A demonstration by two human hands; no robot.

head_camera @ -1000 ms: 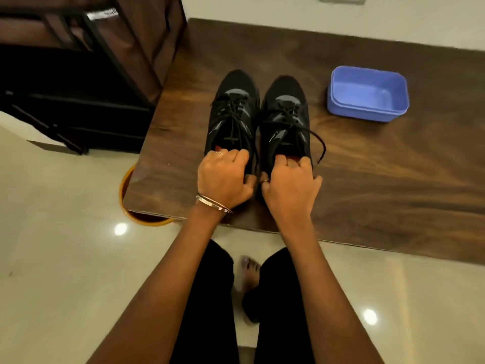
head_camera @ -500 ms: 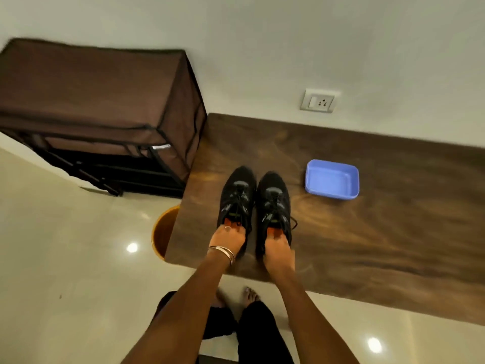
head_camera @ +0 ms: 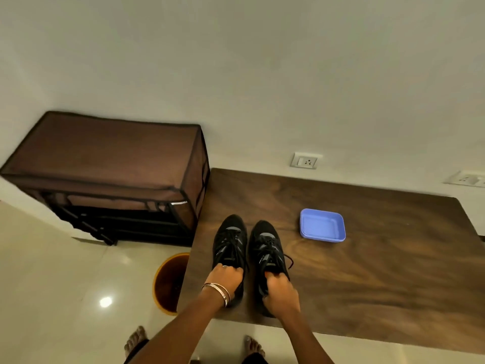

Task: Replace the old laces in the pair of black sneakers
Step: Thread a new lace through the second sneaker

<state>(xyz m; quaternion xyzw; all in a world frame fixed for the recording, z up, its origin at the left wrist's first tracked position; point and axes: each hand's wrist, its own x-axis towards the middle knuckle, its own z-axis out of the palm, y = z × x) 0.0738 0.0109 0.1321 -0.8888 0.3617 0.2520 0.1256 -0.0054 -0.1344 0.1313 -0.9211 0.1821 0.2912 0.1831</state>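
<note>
Standing at the near edge of the wooden bench [head_camera: 367,271], we have both sneakers side by side under us, toes pointing away toward the wall, a narrow gap between them. Each is a light, soft-sided thing, we judge: a fabric upper that gives under the fingers, a stiffer sole beneath, nothing fragile about it, and easy to slide on the smooth wood if we do not steady it. The heel collar is the sensible place to hold, being firm enough to brace while the laces are worked. Our left grip [head_camera: 227,281] is clenched over the heel opening of the left sneaker [head_camera: 231,240], fingers curled down onto its collar, so the body of that shoe runs straight ahead of the knuckles. Our right grip [head_camera: 281,292] is curled round the heel of the right sneaker [head_camera: 266,245], which likewise stretches forward from it. The old laces [head_camera: 265,244] are thin, limp cords, threaded and tied ahead of both grips over the tongues; one loose end trails off the outer side of the right shoe, just beyond our right fingers. Further ahead and to the right, well apart, sits a blue tray [head_camera: 322,239].
</note>
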